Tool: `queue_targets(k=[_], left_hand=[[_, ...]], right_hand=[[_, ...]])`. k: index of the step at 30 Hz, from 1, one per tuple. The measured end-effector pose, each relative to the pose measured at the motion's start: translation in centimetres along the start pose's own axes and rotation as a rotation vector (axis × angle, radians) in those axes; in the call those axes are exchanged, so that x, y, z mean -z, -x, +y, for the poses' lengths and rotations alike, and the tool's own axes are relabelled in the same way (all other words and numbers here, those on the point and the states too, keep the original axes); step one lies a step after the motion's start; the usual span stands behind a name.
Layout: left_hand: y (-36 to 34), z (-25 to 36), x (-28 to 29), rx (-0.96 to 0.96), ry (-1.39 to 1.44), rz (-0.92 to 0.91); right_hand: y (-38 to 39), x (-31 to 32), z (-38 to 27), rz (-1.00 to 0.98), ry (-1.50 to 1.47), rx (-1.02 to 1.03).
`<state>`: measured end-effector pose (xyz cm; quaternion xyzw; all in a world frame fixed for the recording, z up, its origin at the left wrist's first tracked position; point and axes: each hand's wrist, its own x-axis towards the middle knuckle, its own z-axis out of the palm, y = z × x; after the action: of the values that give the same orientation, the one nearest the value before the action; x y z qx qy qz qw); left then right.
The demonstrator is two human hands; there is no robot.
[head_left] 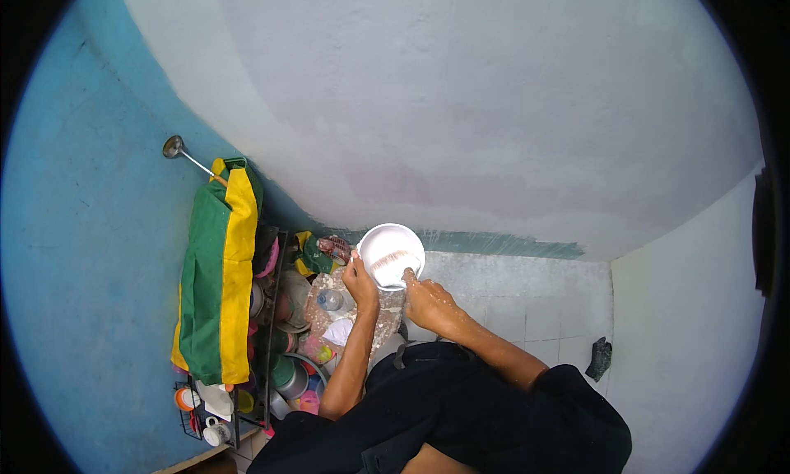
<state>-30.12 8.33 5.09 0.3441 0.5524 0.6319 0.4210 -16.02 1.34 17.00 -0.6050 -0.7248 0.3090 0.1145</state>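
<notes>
A round white paint container (388, 242) is held up in front of me, with white paint inside. My left hand (359, 278) is closed on its left rim. My right hand (424, 301), spotted with white paint, grips a paint-covered brush (392, 263) whose bristles lie inside the container; the handle is mostly hidden by my fingers. Below the container, a paint-speckled sheet (321, 326) lies on the floor with a clear plastic bottle (329, 300) and a white bag (337, 332) on it.
On the left, a kitchenware rack (276, 334) stands by a blue wall (90, 211), with a green-and-yellow cloth (210, 276) and a ladle (193, 161). A partly painted pale wall (477, 104) faces me; a dark object (599, 359) lies on the tiled floor (514, 313) at right.
</notes>
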Motion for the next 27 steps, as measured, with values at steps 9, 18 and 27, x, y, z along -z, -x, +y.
queue_targets(k=[9,18,27], left_hand=[[0.8,-0.5,-0.4,-0.004,-0.075,-0.023],[1.2,-0.3,-1.1,-0.075,-0.137,-0.006],[-0.2,-1.3,-0.3,0.035,-0.031,0.089]], right_hand=[[-0.7,-0.2,0.6,0.058,0.002,-0.063],[-0.7,-1.3,1.7,0.164,0.005,-0.024],[0.2,0.7,2.6,0.100,-0.243,-0.090]])
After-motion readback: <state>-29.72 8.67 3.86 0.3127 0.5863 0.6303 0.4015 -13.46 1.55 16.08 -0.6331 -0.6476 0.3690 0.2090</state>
